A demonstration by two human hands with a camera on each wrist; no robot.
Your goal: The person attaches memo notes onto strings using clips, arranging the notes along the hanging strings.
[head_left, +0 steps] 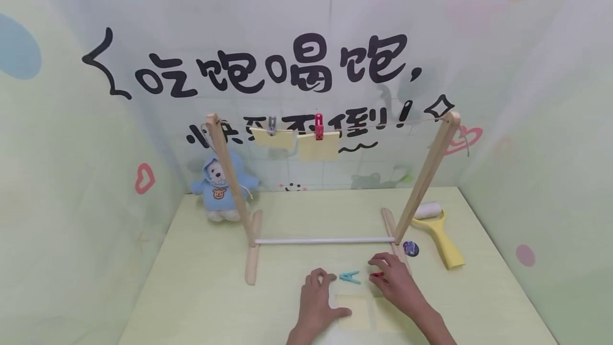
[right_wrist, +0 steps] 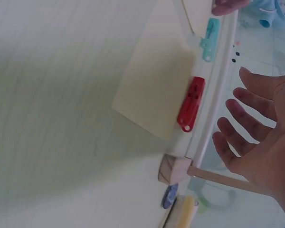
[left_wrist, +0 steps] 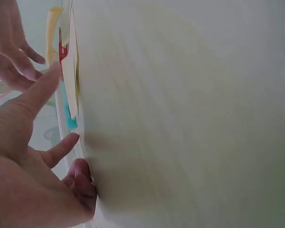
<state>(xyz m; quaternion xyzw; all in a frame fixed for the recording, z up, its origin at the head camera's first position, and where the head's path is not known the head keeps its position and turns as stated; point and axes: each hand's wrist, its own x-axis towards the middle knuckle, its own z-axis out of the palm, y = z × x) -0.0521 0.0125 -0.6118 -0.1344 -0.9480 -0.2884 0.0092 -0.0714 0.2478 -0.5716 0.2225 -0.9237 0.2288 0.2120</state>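
Two pale yellow paper squares lie side by side at the front of the table, a left one (head_left: pixel 359 318) and a right one (right_wrist: pixel 154 71). Just beyond them rest a teal clothespin (head_left: pixel 349 277) and a red clothespin (right_wrist: pixel 192 104). My left hand (head_left: pixel 316 305) has its fingertips down on the table beside the teal clothespin, its thumb spread over the left square. Above the red clothespin hovers my right hand (head_left: pixel 401 287), fingers bent and spread, apart from the clothespin in the right wrist view. In the head view this hand partly hides the red clothespin and the right square.
Behind the hands stands a wooden frame (head_left: pixel 433 174) with a string across its top. Two paper squares hang there, under a grey clothespin (head_left: pixel 272 125) and a red one (head_left: pixel 319 128). A plush toy (head_left: pixel 221 190), a lint roller (head_left: pixel 447 244) and a round badge (head_left: pixel 411 248) are nearby.
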